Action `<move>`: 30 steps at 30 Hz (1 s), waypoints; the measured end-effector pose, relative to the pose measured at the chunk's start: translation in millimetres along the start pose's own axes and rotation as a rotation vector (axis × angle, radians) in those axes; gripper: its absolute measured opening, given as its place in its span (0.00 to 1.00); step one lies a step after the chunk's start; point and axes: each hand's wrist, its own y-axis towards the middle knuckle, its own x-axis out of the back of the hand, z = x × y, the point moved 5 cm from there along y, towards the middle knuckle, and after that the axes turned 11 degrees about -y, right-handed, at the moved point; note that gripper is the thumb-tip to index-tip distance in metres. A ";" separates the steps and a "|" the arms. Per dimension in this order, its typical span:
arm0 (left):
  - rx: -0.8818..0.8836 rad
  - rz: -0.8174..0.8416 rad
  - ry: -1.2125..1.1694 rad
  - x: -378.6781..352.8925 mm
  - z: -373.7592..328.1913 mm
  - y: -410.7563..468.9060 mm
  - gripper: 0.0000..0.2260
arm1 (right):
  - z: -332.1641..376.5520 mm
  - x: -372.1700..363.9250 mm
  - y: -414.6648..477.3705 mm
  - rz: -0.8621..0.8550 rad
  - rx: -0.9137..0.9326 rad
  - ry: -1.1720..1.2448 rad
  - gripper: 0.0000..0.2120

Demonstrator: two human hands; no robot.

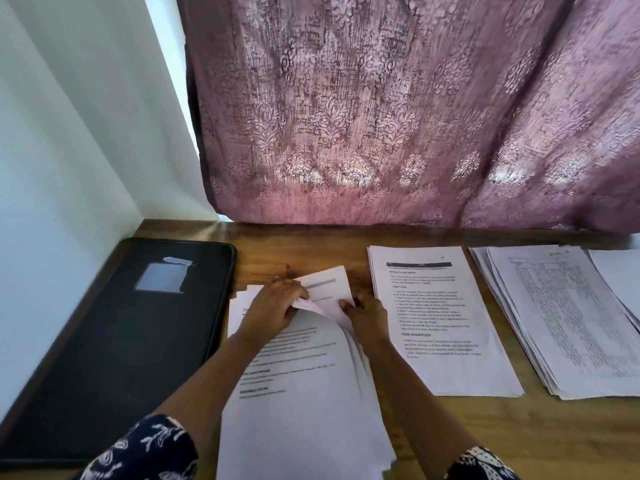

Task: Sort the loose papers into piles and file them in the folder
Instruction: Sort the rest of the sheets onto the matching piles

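A stack of loose printed papers [301, 382] lies in front of me on the wooden table. My left hand [273, 306] grips the far edge of the top sheets, which are curled up and bent back [329, 289]. My right hand [367, 315] pinches the right side of those lifted sheets. A closed black folder [114, 341] with a clear label window lies flat at the left. A sorted pile of text pages [450, 341] sits just right of my hands, and a pile of table printouts [568, 327] lies further right.
A purple patterned curtain [398, 116] hangs along the table's back edge. A white wall [62, 150] closes the left side. Another white sheet [620, 275] shows at the far right edge. Bare wood [519, 438] shows at the front right.
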 end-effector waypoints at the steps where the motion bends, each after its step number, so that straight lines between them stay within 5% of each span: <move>1: 0.007 -0.019 0.001 1.7 5.4 7.0 0.11 | 3.3 4.4 8.2 -0.028 -0.013 0.031 0.11; 9: 0.176 -0.072 -0.077 8.5 41.1 54.3 0.08 | 49.2 95.5 62.6 -0.323 0.111 -0.057 0.11; 17: 0.431 0.008 -0.155 -7.1 61.6 55.9 0.38 | 112.6 181.0 31.1 -0.576 0.479 -0.244 0.08; 22: 0.387 -0.050 -0.031 -0.7 50.6 53.3 0.40 | 143.2 220.7 -2.4 -0.704 0.607 -0.303 0.08; 24: 0.384 -0.124 -0.176 8.2 35.3 54.9 0.35 | 144.4 229.4 -6.2 -0.656 0.571 -0.219 0.08; 28: 0.699 -0.316 -1.117 44.3 -14.5 44.0 0.31 | 122.1 195.2 11.4 -0.418 0.479 0.022 0.04; 30: 0.672 -0.281 -1.143 59.4 -31.8 24.5 0.20 | 105.5 154.6 19.2 -0.279 0.388 0.090 0.02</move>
